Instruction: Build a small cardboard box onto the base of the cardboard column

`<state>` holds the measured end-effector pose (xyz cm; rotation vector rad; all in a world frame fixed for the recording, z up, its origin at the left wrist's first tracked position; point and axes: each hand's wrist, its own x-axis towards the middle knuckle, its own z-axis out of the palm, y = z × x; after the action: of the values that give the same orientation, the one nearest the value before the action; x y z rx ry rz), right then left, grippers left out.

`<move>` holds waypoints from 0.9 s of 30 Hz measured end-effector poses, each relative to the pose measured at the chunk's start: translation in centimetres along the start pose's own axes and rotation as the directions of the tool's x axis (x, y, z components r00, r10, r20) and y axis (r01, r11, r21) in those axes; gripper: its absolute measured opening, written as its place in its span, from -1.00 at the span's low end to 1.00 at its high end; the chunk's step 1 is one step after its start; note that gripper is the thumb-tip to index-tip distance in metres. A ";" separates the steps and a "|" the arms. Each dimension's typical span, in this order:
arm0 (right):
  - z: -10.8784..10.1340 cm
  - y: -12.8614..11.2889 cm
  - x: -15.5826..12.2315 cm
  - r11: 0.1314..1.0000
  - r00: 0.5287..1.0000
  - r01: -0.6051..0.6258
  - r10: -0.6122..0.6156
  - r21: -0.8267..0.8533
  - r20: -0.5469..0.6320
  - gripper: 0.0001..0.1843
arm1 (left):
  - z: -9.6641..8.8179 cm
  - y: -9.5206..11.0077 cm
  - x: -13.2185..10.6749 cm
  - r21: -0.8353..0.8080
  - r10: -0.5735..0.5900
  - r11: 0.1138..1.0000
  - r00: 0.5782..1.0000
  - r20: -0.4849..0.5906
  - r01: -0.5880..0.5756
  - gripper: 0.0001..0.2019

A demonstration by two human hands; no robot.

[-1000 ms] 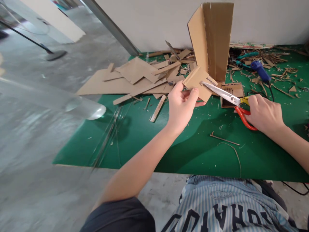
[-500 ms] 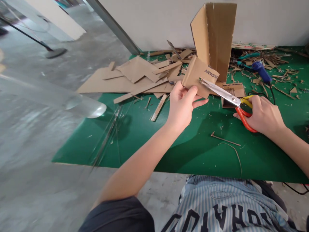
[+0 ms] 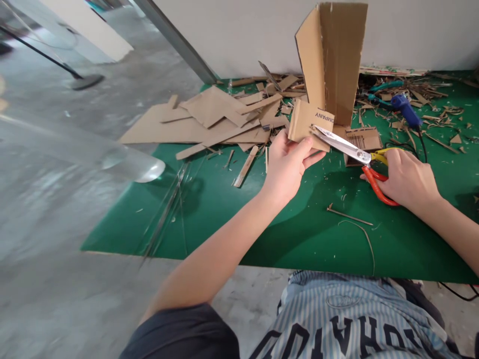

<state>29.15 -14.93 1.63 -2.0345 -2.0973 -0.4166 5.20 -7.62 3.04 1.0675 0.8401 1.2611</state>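
Far left, on the floor: round dark stand base point(image 3: 88, 82). Green table point(image 3: 209, 219) starts right of it. Far left of table, pile of flat cardboard point(image 3: 209, 107), part sticking out past table's left edge; short cardboard strip point(image 3: 245, 167) nearer. Left hand point(image 3: 284, 167) pinches small cardboard piece point(image 3: 310, 120) between thumb and fingers, above middle of table; piece tilted, printed letters "OMPANY" upside down. Scissors point(image 3: 342, 145) point left, blade tips at a rough torn spot on the piece. Tall folded cardboard point(image 3: 342, 60) upright behind. Small barcode box point(image 3: 363, 137) beyond the scissors. Thin stick point(image 3: 350, 216) nearer, curved string point(image 3: 368, 239) just beside it. Right hand point(image 3: 409, 177) wrapped around red and yellow scissor handles. Far right: blue tool point(image 3: 406, 110) with cord, among cardboard scraps point(image 3: 419, 94).
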 end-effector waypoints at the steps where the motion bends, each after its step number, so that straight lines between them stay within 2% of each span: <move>1: -0.1 0.0 0.0 1.000 1.000 0.002 -0.002 -0.003 0.015 -0.45 | 0.0 0.0 0.0 0.001 0.009 1.000 1.000 -0.004 -0.009 -0.66; 5: -0.4 -0.1 0.1 0.998 0.998 0.036 -0.034 -0.041 0.055 -0.49 | 0.1 -0.1 -0.2 -0.004 0.042 0.999 0.999 -0.019 -0.042 -0.67; 12: -0.4 -0.2 -0.1 0.993 0.994 0.082 -0.076 -0.082 0.076 -0.43 | 0.1 0.1 -0.2 0.041 0.080 0.996 0.996 -0.029 -0.078 -0.65; 22: -1.2 -0.7 -0.3 0.993 0.989 0.085 -0.074 -0.080 0.131 -0.39 | -0.3 -0.1 0.1 -0.014 0.067 0.998 0.997 -0.035 -0.068 -0.67; 27: -1.0 -0.6 -0.3 0.987 0.983 0.123 -0.107 -0.102 0.147 -0.42 | -0.5 -0.4 0.3 -0.007 0.074 0.997 0.997 -0.021 -0.074 -0.66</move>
<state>28.52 -15.56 2.39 -2.0654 -2.3335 -0.4277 4.93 -7.20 2.49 1.0886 0.8173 1.3385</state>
